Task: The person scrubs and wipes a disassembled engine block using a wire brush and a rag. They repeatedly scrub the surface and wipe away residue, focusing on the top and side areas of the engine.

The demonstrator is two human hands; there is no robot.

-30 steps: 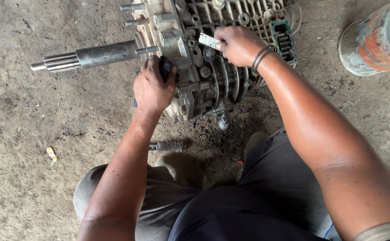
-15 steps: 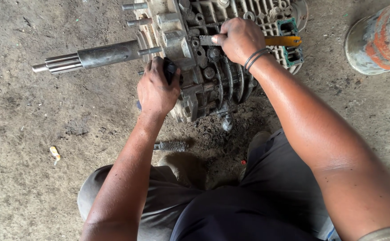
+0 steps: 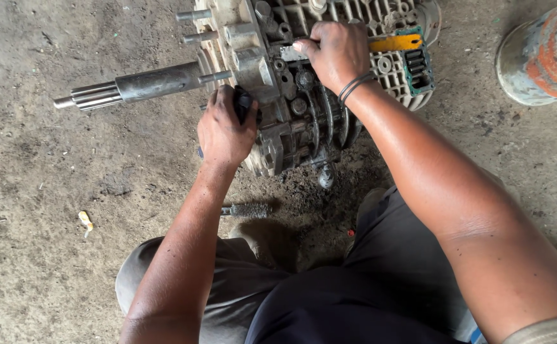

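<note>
**A:** What's the ground like here?

**B:** Bare dirt floor (image 3: 49, 191), grey-brown, packed and scuffed, with small stones and specks. Close to the person's knees it turns darker, almost black, as if stained with oil and grime. No walls show; the view is straight down.

**A:** And what lies on it?

**B:** A greasy metal gearbox housing (image 3: 304, 95) sits at the top middle, ribbed and pale, with a long splined shaft (image 3: 132, 86) sticking out to the left. A teal-rimmed connector (image 3: 415, 60) is set in its right end.

**A:** Where are the hands?

**B:** The right hand (image 3: 336, 54) is closed around a yellow-handled tool (image 3: 393, 43), pressed onto the top of the housing; its metal end pokes out past the fingers to the left. Dark bands circle that wrist. The left hand (image 3: 224, 130) is clenched on a dark object (image 3: 243, 102) held against the housing's left side. I can't make out what that object is; the fingers cover most of it.

**A:** Anything else around?

**B:** A small wire brush (image 3: 246, 210) lies on the darkened soil just below the housing, between the knees. A rusty orange-and-grey drum (image 3: 540, 57) lies on its side at the upper right, well apart from the housing. A tiny yellow-white scrap (image 3: 85, 221) rests on the dirt at the left. The person crouches in dark trousers (image 3: 355, 299).
</note>
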